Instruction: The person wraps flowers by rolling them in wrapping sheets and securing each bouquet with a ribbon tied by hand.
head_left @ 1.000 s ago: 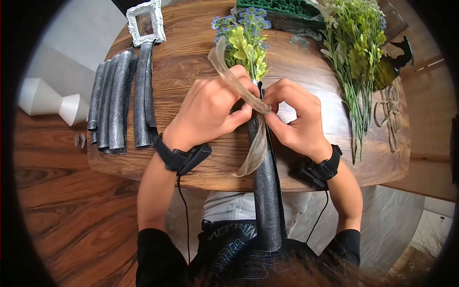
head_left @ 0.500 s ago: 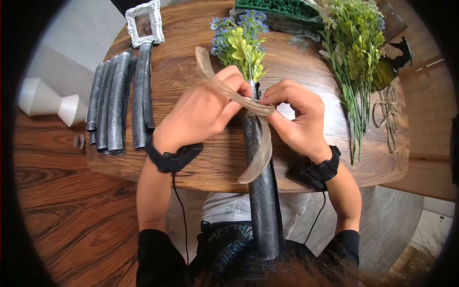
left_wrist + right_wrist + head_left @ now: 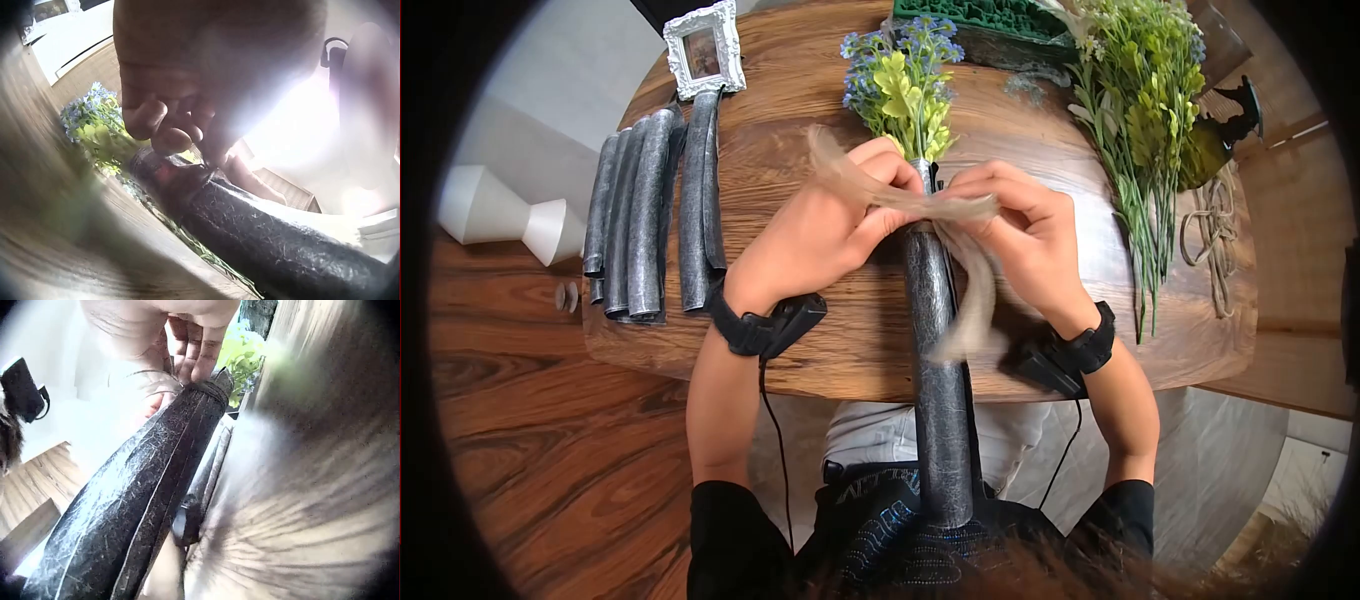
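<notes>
A dark grey, silver-flecked roll of wrapping [image 3: 945, 420] runs from my lap up over the table edge. Blue flowers [image 3: 925, 45] and yellow-green leaves [image 3: 905, 100] stick out of its far end. Around its neck goes a sheer beige ribbon [image 3: 845, 172], one end up to the left and the other tail hanging to the right, both blurred. My left hand [image 3: 805, 235] pinches the ribbon between thumb and fingers at the left of the neck. Opposite it, my right hand [image 3: 1035, 240] pinches the ribbon too. In the right wrist view, ribbon turns [image 3: 209, 392] wrap the roll's neck.
Several grey rolls [image 3: 645, 215] lie at the left, below a white picture frame [image 3: 703, 50]. A green block [image 3: 1000, 20] stands at the back. On the right are long-stemmed flowers [image 3: 1140, 130], a dark green bottle [image 3: 1212, 150] and a tangle of cord [image 3: 1220, 245].
The ribbon's upper end has swung left and down, and its lower tail has swung right. Both hands stay at the neck, and the roll has shifted slightly left.
</notes>
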Action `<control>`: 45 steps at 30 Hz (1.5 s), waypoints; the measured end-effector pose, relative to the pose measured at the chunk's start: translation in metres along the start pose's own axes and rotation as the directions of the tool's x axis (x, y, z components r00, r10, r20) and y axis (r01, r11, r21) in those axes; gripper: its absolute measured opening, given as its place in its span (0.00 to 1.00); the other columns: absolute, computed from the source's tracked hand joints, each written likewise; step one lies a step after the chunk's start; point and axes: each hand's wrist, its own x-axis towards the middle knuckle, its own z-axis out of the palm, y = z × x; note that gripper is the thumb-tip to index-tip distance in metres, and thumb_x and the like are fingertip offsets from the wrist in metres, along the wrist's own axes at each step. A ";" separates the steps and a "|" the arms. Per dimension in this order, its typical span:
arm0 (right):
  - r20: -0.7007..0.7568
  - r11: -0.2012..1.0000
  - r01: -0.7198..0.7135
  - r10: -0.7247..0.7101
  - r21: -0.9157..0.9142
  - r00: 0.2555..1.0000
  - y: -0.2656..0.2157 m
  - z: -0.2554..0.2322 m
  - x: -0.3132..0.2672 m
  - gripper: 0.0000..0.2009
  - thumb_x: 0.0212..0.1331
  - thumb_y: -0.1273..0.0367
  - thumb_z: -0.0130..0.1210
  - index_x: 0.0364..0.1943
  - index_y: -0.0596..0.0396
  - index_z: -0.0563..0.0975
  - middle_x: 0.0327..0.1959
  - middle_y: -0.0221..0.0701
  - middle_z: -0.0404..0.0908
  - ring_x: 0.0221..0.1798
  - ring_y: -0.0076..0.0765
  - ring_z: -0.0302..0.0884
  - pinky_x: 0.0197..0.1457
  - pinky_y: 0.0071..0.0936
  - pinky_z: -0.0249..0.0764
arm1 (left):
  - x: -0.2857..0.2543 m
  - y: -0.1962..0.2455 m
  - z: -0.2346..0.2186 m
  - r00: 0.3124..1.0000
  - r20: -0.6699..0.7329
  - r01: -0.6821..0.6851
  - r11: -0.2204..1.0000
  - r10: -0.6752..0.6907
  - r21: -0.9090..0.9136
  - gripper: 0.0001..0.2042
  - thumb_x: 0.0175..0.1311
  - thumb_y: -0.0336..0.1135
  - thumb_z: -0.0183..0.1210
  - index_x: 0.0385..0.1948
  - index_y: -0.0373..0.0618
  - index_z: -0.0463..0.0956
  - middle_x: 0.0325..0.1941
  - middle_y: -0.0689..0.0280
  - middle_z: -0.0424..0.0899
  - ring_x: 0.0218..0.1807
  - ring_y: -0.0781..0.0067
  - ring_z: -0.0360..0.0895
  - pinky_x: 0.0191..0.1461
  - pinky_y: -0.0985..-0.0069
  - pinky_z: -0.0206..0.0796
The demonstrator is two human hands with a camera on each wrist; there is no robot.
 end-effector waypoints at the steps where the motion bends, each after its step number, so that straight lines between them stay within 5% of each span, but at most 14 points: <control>1: -0.030 0.984 -0.075 0.081 0.160 0.996 -0.001 0.000 0.000 0.05 0.55 0.77 0.54 0.33 0.62 0.80 0.34 0.33 0.81 0.34 0.26 0.76 0.37 0.22 0.73 | 0.001 0.001 -0.001 1.000 -0.005 0.000 1.000 0.000 0.001 0.04 0.59 0.26 0.54 0.32 0.37 0.70 0.32 0.64 0.68 0.33 0.70 0.67 0.38 0.75 0.62; 3: -0.047 0.937 -0.143 0.166 0.319 0.985 -0.003 0.000 0.000 0.06 0.60 0.75 0.52 0.35 0.63 0.80 0.36 0.33 0.81 0.34 0.25 0.75 0.37 0.21 0.72 | 0.003 0.004 -0.002 1.000 0.010 0.029 1.000 -0.028 -0.005 0.05 0.60 0.27 0.56 0.31 0.37 0.69 0.31 0.64 0.68 0.32 0.70 0.67 0.38 0.76 0.61; 5: -0.001 0.708 -0.234 0.315 0.666 0.949 -0.007 -0.002 0.001 0.10 0.66 0.69 0.48 0.38 0.63 0.78 0.37 0.34 0.80 0.30 0.23 0.72 0.34 0.19 0.70 | 0.002 0.004 -0.002 0.999 0.028 0.036 0.999 -0.035 -0.011 0.05 0.60 0.27 0.56 0.30 0.37 0.69 0.30 0.64 0.68 0.31 0.70 0.67 0.37 0.76 0.61; 9: 0.212 0.543 -0.402 0.379 0.737 0.901 -0.006 -0.008 0.002 0.19 0.68 0.59 0.45 0.21 0.54 0.68 0.21 0.30 0.70 0.20 0.21 0.61 0.24 0.18 0.58 | 0.002 0.005 -0.005 0.994 0.103 0.029 0.999 -0.033 0.035 0.06 0.60 0.27 0.56 0.29 0.36 0.68 0.29 0.62 0.67 0.31 0.67 0.67 0.37 0.74 0.61; 10: 0.122 0.595 -0.437 0.494 0.675 0.861 -0.009 -0.004 0.004 0.21 0.67 0.57 0.45 0.16 0.48 0.60 0.15 0.25 0.61 0.17 0.20 0.53 0.20 0.19 0.50 | 0.002 0.005 -0.007 0.994 0.104 0.030 0.999 -0.033 0.035 0.06 0.60 0.27 0.56 0.29 0.36 0.68 0.29 0.62 0.67 0.31 0.67 0.67 0.37 0.74 0.61; 17: 0.056 0.575 -0.436 0.559 0.692 0.827 0.001 -0.010 0.002 0.22 0.65 0.61 0.46 0.13 0.45 0.56 0.10 0.22 0.54 0.15 0.19 0.45 0.19 0.22 0.44 | 0.001 0.006 -0.018 0.973 0.224 0.015 0.990 -0.046 0.138 0.06 0.57 0.26 0.57 0.28 0.36 0.69 0.29 0.60 0.68 0.31 0.65 0.68 0.36 0.73 0.62; 27: 0.040 0.540 -0.417 0.576 0.731 0.816 -0.002 -0.016 0.006 0.22 0.65 0.62 0.47 0.13 0.45 0.56 0.11 0.21 0.55 0.15 0.19 0.46 0.20 0.21 0.47 | 0.003 0.008 0.006 0.981 0.187 0.132 0.907 -0.060 -0.400 0.05 0.62 0.29 0.56 0.31 0.38 0.71 0.34 0.70 0.69 0.36 0.78 0.66 0.42 0.80 0.58; 30: 0.018 0.540 -0.417 0.596 0.731 0.803 0.001 -0.016 0.003 0.22 0.64 0.62 0.47 0.13 0.45 0.56 0.11 0.21 0.54 0.15 0.19 0.45 0.19 0.21 0.46 | 0.002 0.006 0.005 0.950 0.287 0.211 0.929 -0.122 -0.304 0.06 0.63 0.31 0.55 0.30 0.37 0.71 0.31 0.67 0.71 0.35 0.75 0.68 0.40 0.78 0.60; 32: -0.011 0.555 -0.408 0.601 0.725 0.799 0.003 -0.019 0.005 0.22 0.64 0.62 0.48 0.13 0.45 0.56 0.11 0.21 0.54 0.15 0.19 0.45 0.19 0.21 0.45 | 0.004 0.003 0.002 0.956 0.289 0.065 0.996 -0.046 -0.056 0.08 0.63 0.33 0.55 0.30 0.37 0.71 0.28 0.63 0.72 0.32 0.69 0.69 0.38 0.75 0.61; 35: -0.057 0.561 -0.398 0.626 0.726 0.778 0.006 -0.021 0.006 0.22 0.63 0.62 0.48 0.13 0.45 0.56 0.11 0.20 0.54 0.14 0.19 0.45 0.19 0.21 0.45 | 0.003 -0.002 -0.004 0.960 0.259 0.094 0.994 -0.105 0.052 0.08 0.61 0.33 0.56 0.29 0.37 0.72 0.26 0.60 0.73 0.30 0.64 0.70 0.36 0.72 0.61; 43: -0.014 0.564 -0.427 0.614 0.707 0.789 0.006 -0.020 0.004 0.21 0.63 0.62 0.49 0.13 0.46 0.57 0.10 0.22 0.55 0.14 0.19 0.48 0.18 0.21 0.47 | 0.002 -0.008 -0.007 0.957 0.285 0.043 0.999 -0.050 0.031 0.08 0.60 0.33 0.57 0.29 0.36 0.73 0.25 0.61 0.73 0.29 0.68 0.70 0.35 0.73 0.61; 45: -0.028 0.597 -0.397 0.576 0.697 0.817 0.008 -0.021 0.005 0.19 0.63 0.62 0.49 0.14 0.48 0.61 0.12 0.23 0.59 0.14 0.20 0.51 0.19 0.21 0.50 | 0.002 -0.007 -0.009 0.954 0.269 0.135 0.991 -0.134 0.014 0.07 0.60 0.32 0.58 0.32 0.37 0.75 0.24 0.65 0.73 0.29 0.76 0.70 0.34 0.76 0.61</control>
